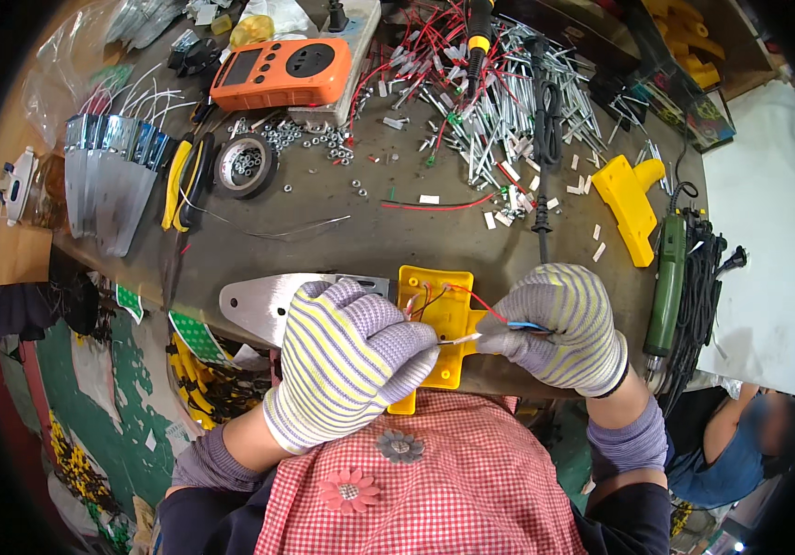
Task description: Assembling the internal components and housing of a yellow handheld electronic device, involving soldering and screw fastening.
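Both my hands wear striped knit gloves and meet over a yellow plastic housing half [460, 278] at the table's near edge. My left hand [351, 356] is closed in a pinch on the end of a thin wire [458, 340] with a white sleeve. Opposite it, my right hand [559, 328] is pinched round a red wire [483, 303] and a blue wire [529, 326]. Dark and red leads run out of the housing. A flat metal plate [254, 301] with holes lies left of the housing, partly behind my left hand. The fingers hide the exact joint between the wires.
An orange multimeter [282, 74], tape roll [245, 166] holding nuts, and yellow-handled pliers [178, 185] lie at the back left. Beyond are piled metal rods [509, 120] and red wires. To the right lie a yellow housing [627, 208] and green soldering tool [668, 287]. Another person [726, 453] sits lower right.
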A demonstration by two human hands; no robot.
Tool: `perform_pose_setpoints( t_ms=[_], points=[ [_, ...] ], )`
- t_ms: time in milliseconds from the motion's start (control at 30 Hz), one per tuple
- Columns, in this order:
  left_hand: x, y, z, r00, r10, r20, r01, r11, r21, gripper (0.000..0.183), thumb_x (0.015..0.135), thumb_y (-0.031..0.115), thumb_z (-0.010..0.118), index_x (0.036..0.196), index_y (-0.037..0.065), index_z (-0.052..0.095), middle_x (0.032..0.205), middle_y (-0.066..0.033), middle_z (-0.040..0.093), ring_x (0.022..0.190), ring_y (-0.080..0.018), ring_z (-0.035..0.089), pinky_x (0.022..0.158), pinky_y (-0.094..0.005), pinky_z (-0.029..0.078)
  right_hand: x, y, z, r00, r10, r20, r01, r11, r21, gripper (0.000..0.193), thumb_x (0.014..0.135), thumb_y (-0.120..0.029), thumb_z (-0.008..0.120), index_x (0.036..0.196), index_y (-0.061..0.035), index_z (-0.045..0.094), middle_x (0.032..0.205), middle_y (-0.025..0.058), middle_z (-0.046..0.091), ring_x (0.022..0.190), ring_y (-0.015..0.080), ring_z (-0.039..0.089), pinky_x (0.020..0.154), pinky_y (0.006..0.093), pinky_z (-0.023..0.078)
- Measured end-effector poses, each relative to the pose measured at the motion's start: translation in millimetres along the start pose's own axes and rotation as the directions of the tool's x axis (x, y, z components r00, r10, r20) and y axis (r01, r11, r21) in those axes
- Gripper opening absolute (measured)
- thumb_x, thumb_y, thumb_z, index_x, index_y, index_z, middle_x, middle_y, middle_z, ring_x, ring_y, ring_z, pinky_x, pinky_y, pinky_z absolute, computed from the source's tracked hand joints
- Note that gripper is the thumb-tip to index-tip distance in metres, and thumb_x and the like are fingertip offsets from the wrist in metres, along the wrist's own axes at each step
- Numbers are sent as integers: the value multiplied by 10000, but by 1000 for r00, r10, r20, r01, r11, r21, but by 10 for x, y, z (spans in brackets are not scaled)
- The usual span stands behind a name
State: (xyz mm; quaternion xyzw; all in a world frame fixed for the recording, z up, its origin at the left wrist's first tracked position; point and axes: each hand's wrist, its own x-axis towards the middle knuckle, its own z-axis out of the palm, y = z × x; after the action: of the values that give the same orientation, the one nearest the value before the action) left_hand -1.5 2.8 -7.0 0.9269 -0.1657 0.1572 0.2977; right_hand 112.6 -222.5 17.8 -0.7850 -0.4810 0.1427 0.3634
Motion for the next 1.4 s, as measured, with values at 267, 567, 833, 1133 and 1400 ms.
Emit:
perform_pose_setpoints(
  t_ms=[267,567,833,1133,1400],
  points=[
    [19,2,50,997,-18,-73,13,998,-66,199,698,215,821,853,127,733,692,-25,590,627,-251,549,652,-411,406,-18,-32,26,999,6,-38,-8,1000,-28,287,809,-349,780,908,-85,727,734,108,653,647,321,644,559,400,475],
    [-113,51,-38,984,104,-147,-78,981,175,311,634,335,838,912,217,763,822,33,540,857,-236,530,768,-414,409,-236,-101,-72,985,-65,-161,22,965,-261,246,668,-218,846,829,-137,678,783,27,597,748,291,597,666,421,451],
    [457,281,39,999,-50,18,48,995,83,270,686,341,776,940,253,798,1408,-122,570,1269,-380,478,1059,-511,340,-285,-184,317,926,-5,-378,-133,932,-338,246,685,-205,792,887,-119,683,786,72,645,715,292,628,666,428,497],
    [367,343,224,988,101,-118,-45,913,405,154,603,343,792,742,300,745,1343,62,630,1294,-269,469,1131,-530,218,-251,-153,133,918,-196,-344,97,954,-285,201,675,-191,761,838,-103,681,819,56,641,687,269,626,595,404,489],
    [481,213,152,1000,-20,1,19,996,91,83,671,348,766,729,295,740,1353,-3,619,1289,-293,473,1111,-538,255,-420,144,20,958,25,-286,12,992,127,157,781,-192,785,856,-77,709,823,86,658,751,301,654,723,421,526]
  ],
)
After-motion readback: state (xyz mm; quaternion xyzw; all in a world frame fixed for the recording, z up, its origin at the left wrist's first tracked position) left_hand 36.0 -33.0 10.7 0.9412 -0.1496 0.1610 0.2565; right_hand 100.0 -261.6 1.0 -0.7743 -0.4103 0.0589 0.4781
